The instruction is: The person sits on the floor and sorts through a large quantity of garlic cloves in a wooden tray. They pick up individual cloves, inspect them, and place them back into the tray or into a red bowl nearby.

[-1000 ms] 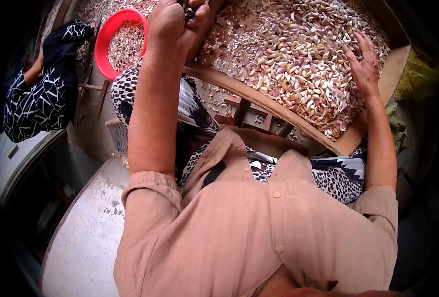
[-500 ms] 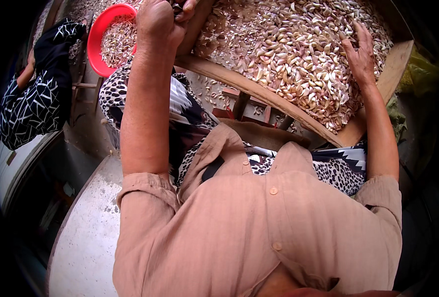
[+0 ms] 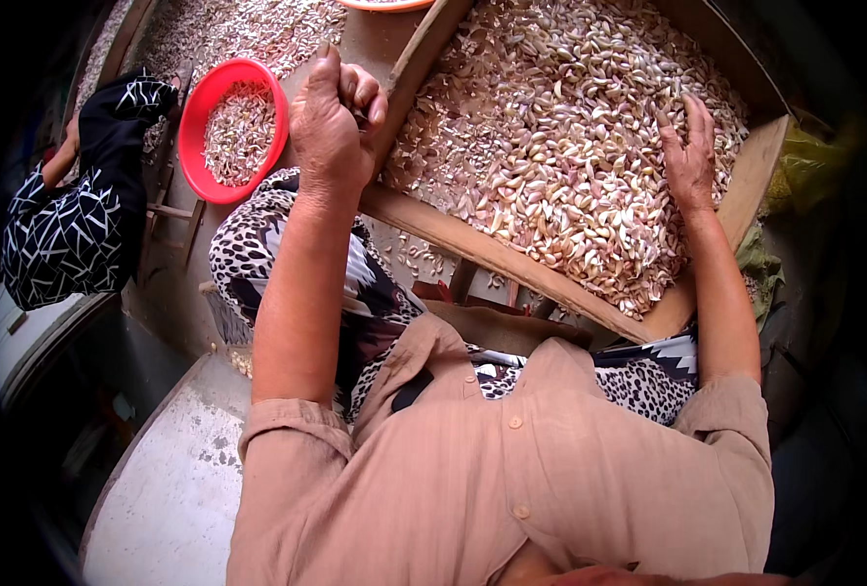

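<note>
Since a second ago my left hand [image 3: 334, 122] has come down from the top edge of the frame toward the upper middle, and the red bowl [image 3: 199, 146] now sits left of it rather than level with it; my right hand [image 3: 689, 156] has stayed on the heap.

In the head view, my left hand is curled into a fist over the near-left rim of the wooden tray [image 3: 472, 244], thumb up, fingers folded in tight. Something small and dark shows between the fingers, but I cannot tell what it is. My right hand lies in the upper right of the frame, palm down and fingers spread flat on the garlic cloves [image 3: 550, 146], gripping nothing that I can see. The cloves fill the tray, which runs across the upper centre and right, tilted toward me over my knees.

The red bowl, at upper left, holds a shallow layer of cloves. More cloves are strewn on the ground [image 3: 257, 29] above it. At the far left edge another person in a black and white patterned garment [image 3: 62, 234] is bent over, well apart from my hands.
</note>
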The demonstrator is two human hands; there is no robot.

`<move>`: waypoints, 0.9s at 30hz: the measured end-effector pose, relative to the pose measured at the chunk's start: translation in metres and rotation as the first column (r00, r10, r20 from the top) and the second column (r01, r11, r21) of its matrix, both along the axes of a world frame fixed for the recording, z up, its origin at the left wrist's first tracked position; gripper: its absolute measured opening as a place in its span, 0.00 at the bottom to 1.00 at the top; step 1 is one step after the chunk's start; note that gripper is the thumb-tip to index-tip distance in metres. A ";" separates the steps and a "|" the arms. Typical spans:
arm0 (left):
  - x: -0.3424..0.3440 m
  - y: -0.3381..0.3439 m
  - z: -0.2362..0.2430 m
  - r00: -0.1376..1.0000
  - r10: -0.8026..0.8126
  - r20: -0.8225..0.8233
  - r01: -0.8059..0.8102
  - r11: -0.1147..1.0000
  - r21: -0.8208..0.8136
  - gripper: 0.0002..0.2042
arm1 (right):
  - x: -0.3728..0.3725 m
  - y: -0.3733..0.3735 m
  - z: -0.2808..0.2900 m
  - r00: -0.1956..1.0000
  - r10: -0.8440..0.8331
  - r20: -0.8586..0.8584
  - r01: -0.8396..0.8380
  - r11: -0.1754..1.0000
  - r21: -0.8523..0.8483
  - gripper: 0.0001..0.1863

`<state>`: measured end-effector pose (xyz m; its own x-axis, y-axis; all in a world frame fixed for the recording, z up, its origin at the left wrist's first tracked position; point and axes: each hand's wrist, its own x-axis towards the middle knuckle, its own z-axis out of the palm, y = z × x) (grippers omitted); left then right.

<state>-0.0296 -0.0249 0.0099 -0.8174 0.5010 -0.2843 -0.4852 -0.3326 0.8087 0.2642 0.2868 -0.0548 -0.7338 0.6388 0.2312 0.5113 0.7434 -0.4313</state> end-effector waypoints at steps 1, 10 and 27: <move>0.000 -0.002 0.001 1.000 -0.004 0.018 0.004 1.000 0.012 0.24 | -0.001 0.000 -0.001 1.000 0.006 -0.005 -0.006 1.000 0.004 0.36; -0.006 -0.007 -0.012 1.000 -0.027 0.011 0.025 0.986 0.165 0.22 | -0.006 0.004 -0.011 0.999 -0.018 -0.050 0.019 1.000 0.011 0.35; 0.012 0.004 -0.005 0.978 0.043 -0.202 -0.039 0.999 0.024 0.23 | -0.089 -0.100 0.020 0.962 0.257 -0.097 -0.249 0.964 0.090 0.04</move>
